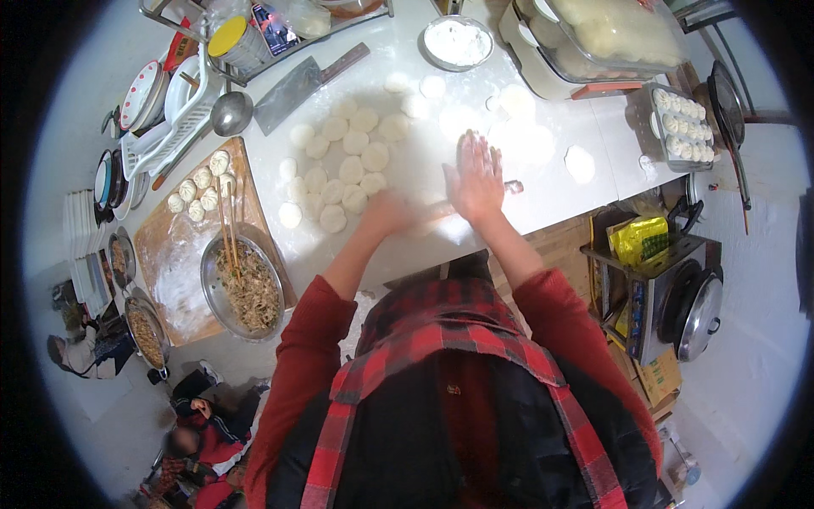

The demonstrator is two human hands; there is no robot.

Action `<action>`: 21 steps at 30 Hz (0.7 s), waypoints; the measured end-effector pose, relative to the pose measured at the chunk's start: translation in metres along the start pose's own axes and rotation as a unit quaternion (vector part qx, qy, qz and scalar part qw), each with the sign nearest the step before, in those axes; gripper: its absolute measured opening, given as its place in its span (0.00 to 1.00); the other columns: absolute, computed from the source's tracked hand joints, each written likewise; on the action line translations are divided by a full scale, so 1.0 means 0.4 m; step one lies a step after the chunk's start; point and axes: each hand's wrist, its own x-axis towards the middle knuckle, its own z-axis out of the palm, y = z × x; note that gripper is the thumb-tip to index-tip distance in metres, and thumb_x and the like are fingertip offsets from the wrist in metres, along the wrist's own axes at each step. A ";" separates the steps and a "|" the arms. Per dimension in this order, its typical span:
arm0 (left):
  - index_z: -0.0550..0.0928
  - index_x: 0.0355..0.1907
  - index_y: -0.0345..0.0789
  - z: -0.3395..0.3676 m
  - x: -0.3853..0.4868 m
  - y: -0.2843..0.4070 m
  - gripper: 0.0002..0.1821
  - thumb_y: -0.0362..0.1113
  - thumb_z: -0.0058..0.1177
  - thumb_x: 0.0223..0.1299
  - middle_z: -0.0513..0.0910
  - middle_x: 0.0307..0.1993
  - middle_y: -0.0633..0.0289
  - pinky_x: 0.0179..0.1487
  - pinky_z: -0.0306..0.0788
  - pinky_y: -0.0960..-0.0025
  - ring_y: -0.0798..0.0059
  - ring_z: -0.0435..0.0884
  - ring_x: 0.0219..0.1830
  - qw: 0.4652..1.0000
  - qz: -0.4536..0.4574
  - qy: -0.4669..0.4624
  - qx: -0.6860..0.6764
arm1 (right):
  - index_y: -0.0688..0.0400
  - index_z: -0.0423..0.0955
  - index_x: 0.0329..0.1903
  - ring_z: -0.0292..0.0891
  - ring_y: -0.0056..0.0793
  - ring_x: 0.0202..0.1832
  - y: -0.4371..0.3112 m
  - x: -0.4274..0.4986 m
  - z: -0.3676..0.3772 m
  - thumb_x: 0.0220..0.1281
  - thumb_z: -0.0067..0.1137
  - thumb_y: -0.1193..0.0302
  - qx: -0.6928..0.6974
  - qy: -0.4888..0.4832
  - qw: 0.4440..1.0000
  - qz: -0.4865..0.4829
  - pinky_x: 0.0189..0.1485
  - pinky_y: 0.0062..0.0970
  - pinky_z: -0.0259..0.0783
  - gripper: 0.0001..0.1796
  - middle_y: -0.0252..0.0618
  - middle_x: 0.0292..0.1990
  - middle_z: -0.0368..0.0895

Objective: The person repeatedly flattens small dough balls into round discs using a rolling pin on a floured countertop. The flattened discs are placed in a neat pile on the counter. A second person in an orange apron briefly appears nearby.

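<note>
My right hand (477,181) lies flat, fingers stretched forward, over a wooden rolling pin (514,186) on the floury white table. The pin's handle sticks out to the right of the palm. My left hand (388,213) is blurred, low over the table at the pin's left end; its fingers and anything in them cannot be made out. Left of it lie several round dough wrappers (351,170), some overlapping. Beyond the right hand, more flattened dough (515,102) is washed out by glare. One separate dough piece (579,164) rests farther right.
A cleaver (289,95) and a ladle (231,114) lie at the back left. A wooden board (184,254) bears pleated buns (208,197) and a steel bowl of filling (245,286) with chopsticks. Flour bowl (458,43), plastic container (547,70) and bun tray (687,127) stand behind. People sit at lower left.
</note>
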 end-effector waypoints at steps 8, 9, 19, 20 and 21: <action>0.81 0.53 0.34 -0.002 0.026 -0.028 0.25 0.50 0.58 0.59 0.83 0.49 0.48 0.55 0.74 0.57 0.54 0.82 0.51 0.986 0.133 0.004 -0.100 | 0.61 0.53 0.76 0.45 0.55 0.78 0.021 -0.211 -0.097 0.68 0.52 0.48 0.059 -0.078 0.995 0.006 0.78 0.56 0.40 0.43 0.51 0.78 0.49; 0.81 0.55 0.34 0.002 0.039 -0.035 0.26 0.49 0.59 0.60 0.83 0.50 0.48 0.55 0.74 0.57 0.55 0.81 0.52 0.983 0.127 -0.014 -0.134 | 0.60 0.53 0.77 0.44 0.55 0.78 0.028 -0.233 -0.107 0.66 0.54 0.48 0.069 -0.082 0.994 0.001 0.77 0.57 0.40 0.45 0.51 0.78 0.49; 0.77 0.61 0.33 -0.068 0.395 0.091 0.24 0.43 0.56 0.66 0.77 0.60 0.49 0.62 0.71 0.59 0.58 0.78 0.57 0.908 0.274 0.241 -0.204 | 0.49 0.63 0.73 0.51 0.56 0.76 0.123 -0.178 -0.088 0.51 0.72 0.55 0.164 -0.084 0.974 -0.130 0.74 0.57 0.50 0.46 0.50 0.75 0.57; 0.78 0.60 0.33 -0.077 0.433 0.109 0.24 0.43 0.56 0.66 0.76 0.61 0.48 0.62 0.71 0.60 0.57 0.78 0.57 0.899 0.272 0.311 -0.148 | 0.48 0.62 0.73 0.52 0.56 0.76 0.129 -0.179 -0.084 0.50 0.73 0.57 0.167 -0.087 0.973 -0.133 0.74 0.57 0.50 0.47 0.50 0.74 0.57; 0.79 0.59 0.33 -0.087 0.467 0.128 0.23 0.44 0.56 0.65 0.77 0.60 0.48 0.64 0.69 0.57 0.55 0.77 0.58 0.910 0.220 0.330 -0.120 | 0.48 0.62 0.73 0.52 0.56 0.75 0.138 -0.179 -0.080 0.49 0.74 0.58 0.170 -0.090 0.972 -0.133 0.74 0.57 0.50 0.47 0.50 0.74 0.58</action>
